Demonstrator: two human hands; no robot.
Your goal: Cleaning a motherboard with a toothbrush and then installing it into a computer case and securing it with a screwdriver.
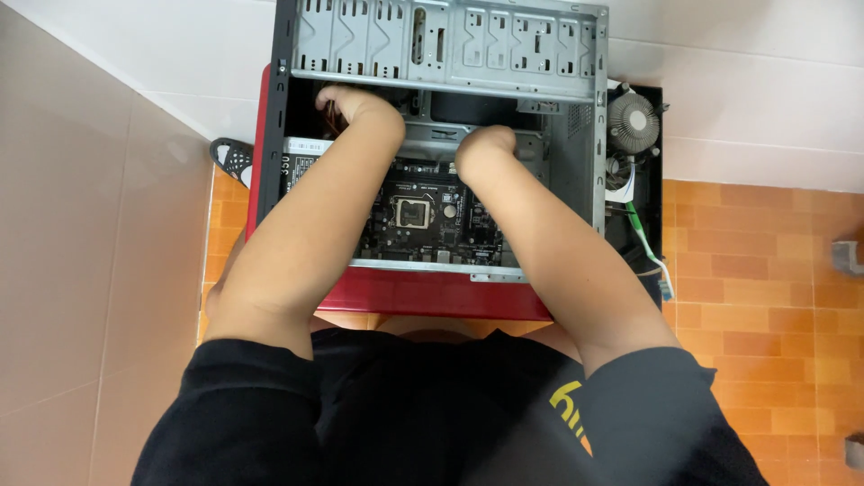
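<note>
An open grey metal computer case [576,135] lies on its side on a red stool [423,292]. A black motherboard [423,220] with a bare processor socket sits inside. My left hand [346,101] reaches deep into the far left of the case, near some coloured wires and beside the power supply [301,157]; its fingers are hidden. My right hand [486,144] is curled over the far edge of the motherboard, under the drive bays; what it touches is hidden.
A round heatsink fan [632,117] rests on a black panel [650,99] to the right of the case, with a green-and-white cable [646,243] trailing down. A black fan part [232,157] lies at the left. White wall tiles and orange floor tiles surround the stool.
</note>
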